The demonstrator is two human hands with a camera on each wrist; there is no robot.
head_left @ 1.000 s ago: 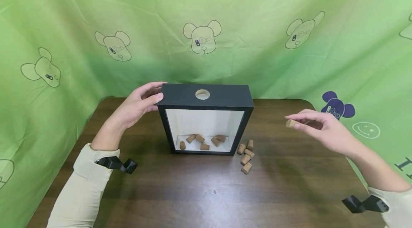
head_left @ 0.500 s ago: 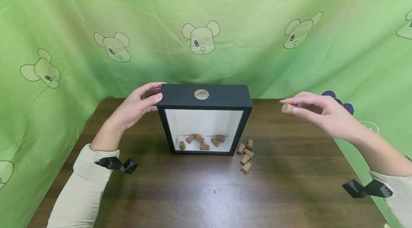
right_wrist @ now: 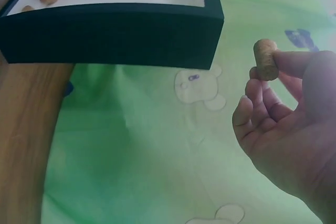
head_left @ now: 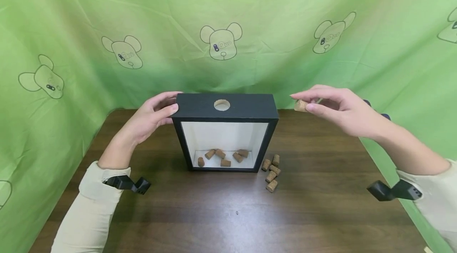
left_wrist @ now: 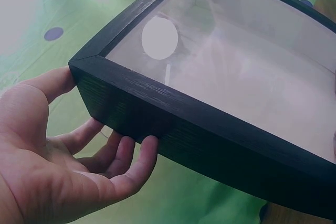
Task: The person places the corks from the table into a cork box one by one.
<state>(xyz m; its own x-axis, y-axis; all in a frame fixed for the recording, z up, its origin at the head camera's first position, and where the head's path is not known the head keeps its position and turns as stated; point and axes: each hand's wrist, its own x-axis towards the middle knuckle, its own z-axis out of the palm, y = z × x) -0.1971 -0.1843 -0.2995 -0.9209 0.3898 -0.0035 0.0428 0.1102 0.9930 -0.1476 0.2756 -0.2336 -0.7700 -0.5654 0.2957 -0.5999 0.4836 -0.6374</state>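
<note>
A black shadow box stands upright on the table, with a clear front, a white inside and a round hole in its top. Several corks lie on its floor. My left hand grips the box's upper left corner; in the left wrist view the thumb touches the corner and the fingertips lie along the side wall. To the right of the box, at about the height of its top, my right hand pinches a cork between thumb and fingers. The right wrist view shows this cork apart from the box.
Several loose corks lie on the brown wooden table, just right of the box's base. A green printed cloth hangs behind the table and along both sides. Each wrist carries a small black camera mount.
My right hand has risen and moved left toward the box, carrying the pinched cork. The left hand keeps its grip on the box corner, and the loose corks stay where they were.
</note>
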